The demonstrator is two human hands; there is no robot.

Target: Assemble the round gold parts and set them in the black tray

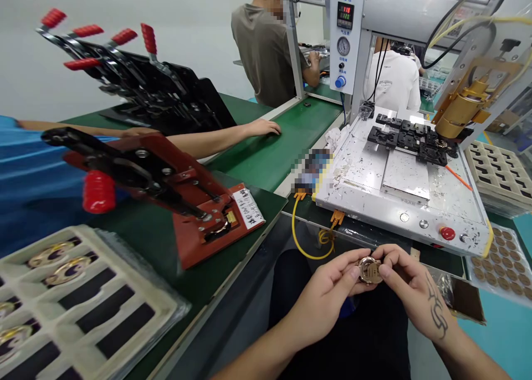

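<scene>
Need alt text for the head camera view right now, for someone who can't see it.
Both hands, left hand and right hand, pinch a small round gold metal part together above the lap. Ahead stands a white dispensing machine; to the left, a red toggle press on the green bench, where a co-worker's arm rests.

Left hand [328,297]: bare, no glove or sleeve seen. Right hand [409,291]: bare, marked with a dark curling tattoo [436,308]. Dark trousers [374,335] are worn.

A red press [174,194] with a red knob sits near left on the green table [266,153]. Far right, a white, speckled machine bed [399,186] carries black fixtures [409,136], a red button [448,233] and a yellow cable [307,241]. A cream tray [83,302] holds gold parts.
</scene>
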